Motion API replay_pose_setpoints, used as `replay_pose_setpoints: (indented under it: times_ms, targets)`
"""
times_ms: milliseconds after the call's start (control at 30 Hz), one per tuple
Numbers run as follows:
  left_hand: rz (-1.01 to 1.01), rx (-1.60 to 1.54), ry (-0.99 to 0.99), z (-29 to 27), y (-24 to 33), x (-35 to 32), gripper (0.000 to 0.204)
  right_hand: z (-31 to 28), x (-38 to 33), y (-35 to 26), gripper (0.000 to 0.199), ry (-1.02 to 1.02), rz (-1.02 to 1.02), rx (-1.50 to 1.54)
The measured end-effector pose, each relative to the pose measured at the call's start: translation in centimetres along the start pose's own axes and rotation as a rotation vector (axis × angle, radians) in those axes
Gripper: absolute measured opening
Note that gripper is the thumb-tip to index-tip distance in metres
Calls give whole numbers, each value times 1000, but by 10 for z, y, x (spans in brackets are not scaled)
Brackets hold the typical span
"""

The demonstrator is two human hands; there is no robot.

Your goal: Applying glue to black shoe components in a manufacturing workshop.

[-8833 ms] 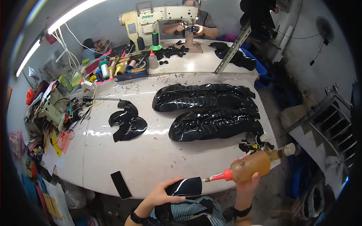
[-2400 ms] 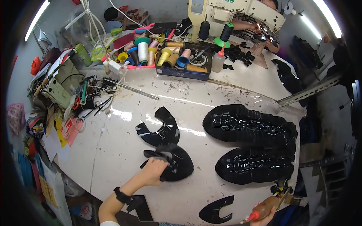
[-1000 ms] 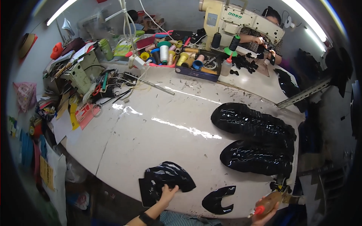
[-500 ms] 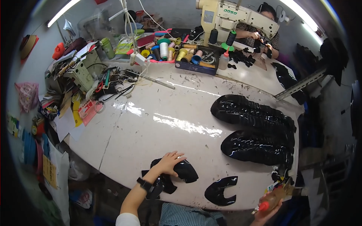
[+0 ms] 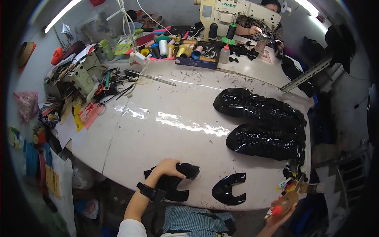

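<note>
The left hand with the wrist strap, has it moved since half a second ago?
Cannot tell for sure: the left hand rests on the same black pieces near the table edge; the camera itself shifted.

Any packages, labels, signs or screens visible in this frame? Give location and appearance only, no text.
Plate on the sewing machine: table's far end, cream rectangle with dark lettering.
Yellow paper sheet: hanging at the table's left edge, rectangular.
Pink card: left side of the white table, flat, rectangular.
Small tags: near right edge, white, yellow and red.
No screens seen.

The left hand (image 5: 169, 168) hides part of the black piece (image 5: 173, 182); the right hand (image 5: 281, 215) is partly hidden under the glue bottle (image 5: 285, 202).
</note>
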State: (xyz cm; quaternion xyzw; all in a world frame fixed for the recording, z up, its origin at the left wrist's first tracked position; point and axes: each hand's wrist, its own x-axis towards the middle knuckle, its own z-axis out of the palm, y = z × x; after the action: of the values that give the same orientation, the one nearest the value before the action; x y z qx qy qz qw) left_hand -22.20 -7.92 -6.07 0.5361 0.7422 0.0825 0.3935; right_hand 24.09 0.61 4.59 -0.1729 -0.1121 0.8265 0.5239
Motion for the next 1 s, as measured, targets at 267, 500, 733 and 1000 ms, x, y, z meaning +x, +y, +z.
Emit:
replay_pose_setpoints:
  times_ms: [267,500,733,1000]
  targets:
    - [-282,239,376,65,-36,-31,76,-19,8,-12,57,-48,82,99]
    - [-319,15,537,93,-39,-52,71,7,14,-13,53,256,-239,-129]
    - [-415,321,805,55,28,-73,60,7,14,-32,54,49,-85,-162]
    - [217,-523,509,55,173,-94,68,23,11,-42,56,-105,-152,-115]
